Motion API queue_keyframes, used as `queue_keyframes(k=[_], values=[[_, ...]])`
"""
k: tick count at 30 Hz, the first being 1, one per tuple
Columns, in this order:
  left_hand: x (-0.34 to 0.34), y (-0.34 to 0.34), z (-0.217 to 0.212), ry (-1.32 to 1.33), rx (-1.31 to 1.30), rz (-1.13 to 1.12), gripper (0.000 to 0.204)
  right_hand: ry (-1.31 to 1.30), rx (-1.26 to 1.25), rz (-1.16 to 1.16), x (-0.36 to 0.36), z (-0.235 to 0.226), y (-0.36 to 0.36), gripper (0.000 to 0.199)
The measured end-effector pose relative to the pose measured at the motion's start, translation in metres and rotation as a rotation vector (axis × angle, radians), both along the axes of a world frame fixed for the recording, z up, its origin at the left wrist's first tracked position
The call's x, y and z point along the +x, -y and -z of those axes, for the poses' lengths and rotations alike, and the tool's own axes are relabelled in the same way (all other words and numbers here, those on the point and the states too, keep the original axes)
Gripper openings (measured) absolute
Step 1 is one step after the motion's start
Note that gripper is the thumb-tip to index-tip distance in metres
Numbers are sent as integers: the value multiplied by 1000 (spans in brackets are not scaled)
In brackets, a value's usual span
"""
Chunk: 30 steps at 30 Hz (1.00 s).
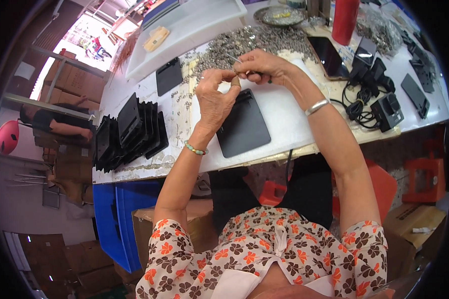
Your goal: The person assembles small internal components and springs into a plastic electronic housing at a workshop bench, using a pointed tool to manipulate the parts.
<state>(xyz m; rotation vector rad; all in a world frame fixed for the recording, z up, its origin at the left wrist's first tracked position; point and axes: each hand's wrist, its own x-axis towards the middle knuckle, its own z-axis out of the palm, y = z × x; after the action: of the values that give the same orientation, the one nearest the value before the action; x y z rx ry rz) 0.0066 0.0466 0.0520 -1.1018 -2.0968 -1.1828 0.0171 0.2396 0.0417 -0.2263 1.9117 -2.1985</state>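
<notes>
My left hand (217,95) is closed in a pinch, thumb and forefinger together, with a finger cover on one fingertip. What it pinches is too small to make out. Right beside it, my right hand (264,67) is closed around a thin metal tool (235,59) whose slender shaft sticks out toward the upper left; its exact kind is unclear. Both hands meet above a flat black plastic plate (247,129), which lies on a white sheet with its far end partly hidden by my left hand.
Small metal parts (224,47) lie heaped beyond my hands. Stacked black plastic pieces (134,129) stand left, near another black plate (169,76). A white tray (194,32) is behind. To the right are a phone (329,57), cabled black devices (369,99) and a red cylinder (345,22).
</notes>
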Motion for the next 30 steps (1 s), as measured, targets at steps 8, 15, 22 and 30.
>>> queue_keyframes(k=[8,15,22,30], values=[[26,13,10,-38,-264,42,10,36,237,235,-3,4,-1,21],[27,8,18,-40,-278,79,9,23,258,240,-5,11,1,21],[23,6,23,-87,-260,119,12,39,284,241,-8,11,2,19],[24,5,18,-102,-299,127,12,10,292,253,-8,13,1,18]])
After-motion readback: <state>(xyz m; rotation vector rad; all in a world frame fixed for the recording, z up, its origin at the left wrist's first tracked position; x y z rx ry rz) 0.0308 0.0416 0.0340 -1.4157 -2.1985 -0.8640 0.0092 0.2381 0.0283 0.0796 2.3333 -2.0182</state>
